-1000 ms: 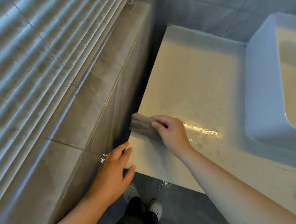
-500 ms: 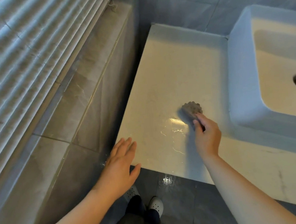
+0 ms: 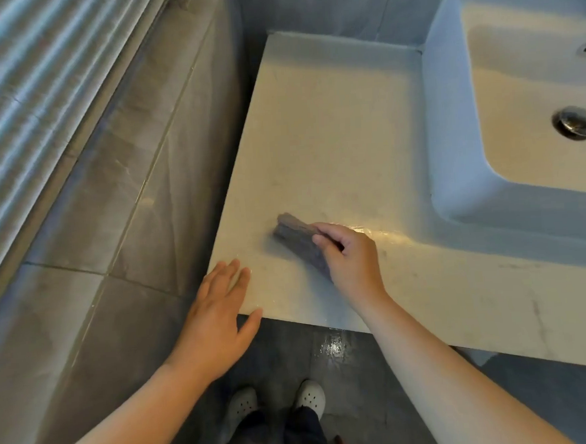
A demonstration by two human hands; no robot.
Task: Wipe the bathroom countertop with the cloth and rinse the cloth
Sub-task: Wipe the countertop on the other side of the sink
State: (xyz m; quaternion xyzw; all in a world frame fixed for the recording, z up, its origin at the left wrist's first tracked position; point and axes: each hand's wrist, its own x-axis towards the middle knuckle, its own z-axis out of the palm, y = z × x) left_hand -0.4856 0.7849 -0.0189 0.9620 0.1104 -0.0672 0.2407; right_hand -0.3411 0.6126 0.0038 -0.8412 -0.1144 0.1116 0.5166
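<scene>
right hand (image 3: 352, 262) curled round cloth (image 3: 297, 237), swept it back from sink (image 3: 451, 143) side toward worktop (image 3: 331, 133) front-left corner | left hand (image 3: 218, 312) flat, holding nothing, resting on that corner | wiping ongoing, rinse not done

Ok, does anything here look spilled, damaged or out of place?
A small shiny wet patch lies on the dark floor just below the front edge of the countertop, likely drips. A wet streak glistens beside the right hand gripping the cloth. Nothing looks damaged.

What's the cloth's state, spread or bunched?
Bunched: the cloth is a thick wad gripped by the right hand on the countertop.
</scene>
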